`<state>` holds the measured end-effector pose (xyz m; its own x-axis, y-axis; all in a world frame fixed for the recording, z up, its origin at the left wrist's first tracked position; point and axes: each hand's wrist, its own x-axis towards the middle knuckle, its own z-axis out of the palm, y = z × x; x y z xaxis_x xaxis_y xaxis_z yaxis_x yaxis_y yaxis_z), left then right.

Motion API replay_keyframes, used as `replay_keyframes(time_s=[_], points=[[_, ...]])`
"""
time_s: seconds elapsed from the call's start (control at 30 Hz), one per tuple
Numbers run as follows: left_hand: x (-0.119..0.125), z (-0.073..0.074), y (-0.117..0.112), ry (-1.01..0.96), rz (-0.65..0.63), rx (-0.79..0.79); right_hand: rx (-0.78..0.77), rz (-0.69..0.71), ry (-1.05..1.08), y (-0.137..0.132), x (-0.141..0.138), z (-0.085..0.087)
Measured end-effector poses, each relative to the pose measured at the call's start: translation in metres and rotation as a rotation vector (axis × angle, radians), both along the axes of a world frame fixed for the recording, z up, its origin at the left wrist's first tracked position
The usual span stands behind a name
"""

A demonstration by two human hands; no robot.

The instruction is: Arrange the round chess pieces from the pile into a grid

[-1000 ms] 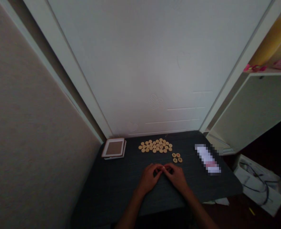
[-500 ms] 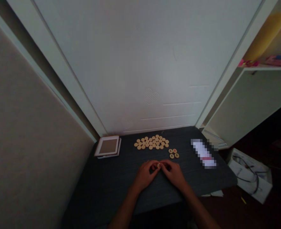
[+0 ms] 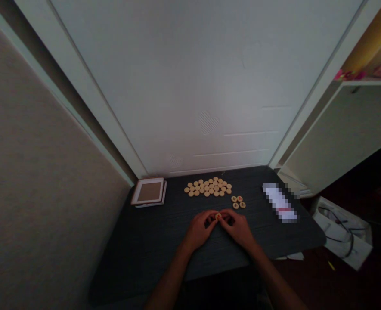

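Note:
Between the fingertips of both hands is one round wooden Chinese chess piece (image 3: pixel 218 216), its marked face turned up towards me. My left hand (image 3: pixel 199 229) pinches it from the left and my right hand (image 3: pixel 238 228) from the right, both closed, just above the table. Just beyond my right hand lie several similar pieces (image 3: pixel 238 202) in a small group, marks upward, one of them reddish. Farther back spreads a larger cluster of plain-looking pieces (image 3: pixel 206 188), with no marks that I can make out.
The dark table (image 3: pixel 145 245) stands against a white panel (image 3: pixel 184 86). At its back left lies a framed, flat box-like stack (image 3: pixel 150 190); at the right is a blurred-out pale item (image 3: pixel 280 202). A white box with cables (image 3: pixel 345 234) sits on the floor at right.
The piece in my fingers has tilted, so its marked face now shows more. My view has shifted slightly; the pieces on the table lie as before.

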<state>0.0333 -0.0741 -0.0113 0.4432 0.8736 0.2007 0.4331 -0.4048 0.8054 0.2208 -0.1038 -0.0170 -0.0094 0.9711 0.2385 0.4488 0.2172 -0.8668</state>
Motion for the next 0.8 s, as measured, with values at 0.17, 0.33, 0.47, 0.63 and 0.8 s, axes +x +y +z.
replay_keyframes(time_s=[0.17, 0.33, 0.47, 0.63, 0.8], points=[[-0.0006, 0.0025, -0.0004, 0.013, -0.016, 0.013, -0.025, -0.008, 0.032, 0.0005, -0.0001, 0.0001], [0.0001, 0.005, -0.001, 0.026, -0.008, -0.002, -0.022, 0.0, 0.016, -0.0003, 0.0004, 0.002], [0.001, 0.0045, -0.0011, 0.006, 0.019, -0.027, -0.029, 0.026, 0.006, -0.0007, 0.0011, 0.005], [0.0009, 0.0034, 0.0001, -0.021, 0.024, -0.07, -0.049, 0.046, 0.0, 0.0001, 0.0009, 0.0078], [0.0007, 0.0027, 0.0008, -0.038, 0.023, -0.075, -0.025, 0.039, 0.011, 0.0005, 0.0012, 0.0073]])
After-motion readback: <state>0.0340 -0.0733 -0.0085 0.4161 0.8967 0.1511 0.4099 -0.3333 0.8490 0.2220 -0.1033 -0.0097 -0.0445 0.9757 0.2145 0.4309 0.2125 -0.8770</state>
